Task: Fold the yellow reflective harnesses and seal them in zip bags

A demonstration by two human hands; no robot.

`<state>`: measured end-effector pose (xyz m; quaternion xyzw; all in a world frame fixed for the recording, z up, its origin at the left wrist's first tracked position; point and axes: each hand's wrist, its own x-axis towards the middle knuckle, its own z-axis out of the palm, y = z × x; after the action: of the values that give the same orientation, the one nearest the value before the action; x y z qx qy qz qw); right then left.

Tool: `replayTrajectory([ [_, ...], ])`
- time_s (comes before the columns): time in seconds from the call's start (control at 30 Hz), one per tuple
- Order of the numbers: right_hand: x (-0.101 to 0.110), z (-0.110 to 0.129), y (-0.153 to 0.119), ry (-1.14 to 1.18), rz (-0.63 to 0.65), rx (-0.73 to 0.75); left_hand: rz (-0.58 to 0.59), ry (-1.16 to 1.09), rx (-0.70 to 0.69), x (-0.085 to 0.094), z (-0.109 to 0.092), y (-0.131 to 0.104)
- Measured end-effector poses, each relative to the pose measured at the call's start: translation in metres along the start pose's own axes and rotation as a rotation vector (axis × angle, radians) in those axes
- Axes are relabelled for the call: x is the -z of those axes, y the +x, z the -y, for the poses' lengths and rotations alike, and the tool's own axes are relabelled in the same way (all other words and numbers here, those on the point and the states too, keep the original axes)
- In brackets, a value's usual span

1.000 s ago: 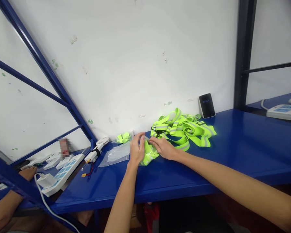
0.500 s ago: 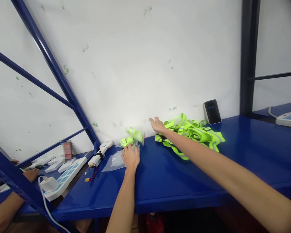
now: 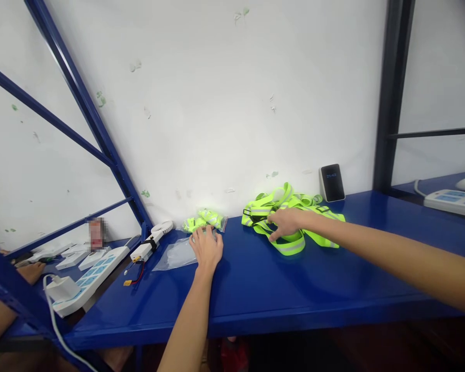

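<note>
Glossy, smooth blue tabletop point(image 3: 256, 289); 1 heap of fabric-like straps point(image 3: 294, 245); clear plastic bag point(image 3: 174, 257).

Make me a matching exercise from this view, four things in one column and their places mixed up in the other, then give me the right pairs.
Things:
1. Left hand
2. Clock
3. Right hand
4. Fan

Places:
A. At the loose straps
B. Left of the bagged straps
C. At the near side of the bagged straps
D. By the wall, right of the loose straps

Pairs: 1-C, 2-D, 3-A, 4-B
</note>
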<state>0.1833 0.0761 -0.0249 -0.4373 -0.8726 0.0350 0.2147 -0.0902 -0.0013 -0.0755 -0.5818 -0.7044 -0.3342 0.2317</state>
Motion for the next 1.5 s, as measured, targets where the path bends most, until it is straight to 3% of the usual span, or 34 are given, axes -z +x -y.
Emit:
replayTrajectory([
  [0.1, -0.005, 0.011, -0.006, -0.186, 0.410, -0.015, -0.036, -0.079, -0.200, 0.005, -0.015, -0.003],
  [0.13, -0.008, 0.016, -0.006, -0.203, 0.452, 0.012, -0.005, -0.111, -0.263, 0.005, -0.020, -0.006],
  [0.2, -0.018, 0.027, -0.006, -0.205, 0.405, 0.098, 0.074, -0.161, -0.360, 0.004, -0.031, -0.011],
  [0.3, -0.042, 0.042, -0.008, -0.089, 0.191, 0.246, 0.181, -0.274, -0.414, -0.001, -0.042, -0.017],
  [0.43, -0.065, 0.062, -0.020, 0.054, 0.066, 0.328, 0.264, -0.587, -0.321, -0.012, -0.042, -0.015],
  [0.53, -0.062, 0.069, -0.031, 0.144, 0.103, 0.418, 0.287, -0.742, -0.176, -0.023, -0.037, -0.008],
  [0.67, -0.043, 0.053, -0.029, 0.500, 0.390, 0.501, 0.523, -0.730, -0.108, -0.036, -0.035, -0.001],
  [0.73, -0.036, 0.037, -0.022, 0.704, 0.252, 0.403, 0.590, -0.626, -0.155, -0.040, -0.038, -0.001],
  [0.83, -0.032, 0.016, -0.014, 0.678, -0.141, 0.234, 0.487, -0.443, -0.249, -0.042, -0.044, -0.002],
  [0.9, -0.033, 0.009, -0.014, 0.538, -0.277, 0.212, 0.354, -0.360, -0.338, -0.038, -0.048, -0.003],
  [1.03, -0.041, 0.008, -0.018, 0.340, -0.255, 0.340, 0.118, -0.264, -0.514, -0.022, -0.053, -0.004],
  [1.17, -0.047, 0.006, -0.018, 0.338, -0.095, 0.271, -0.049, -0.237, -0.564, -0.010, -0.057, -0.007],
  [1.23, -0.047, 0.005, -0.018, 0.319, -0.148, 0.251, -0.103, -0.235, -0.545, -0.008, -0.058, -0.008],
  [1.37, -0.038, 0.016, -0.020, 0.307, -0.375, 0.342, -0.100, -0.321, -0.488, -0.010, -0.057, -0.007],
  [1.5, -0.034, 0.037, -0.023, 0.567, -0.358, 0.306, -0.083, -0.664, -0.216, -0.012, -0.054, -0.003],
])
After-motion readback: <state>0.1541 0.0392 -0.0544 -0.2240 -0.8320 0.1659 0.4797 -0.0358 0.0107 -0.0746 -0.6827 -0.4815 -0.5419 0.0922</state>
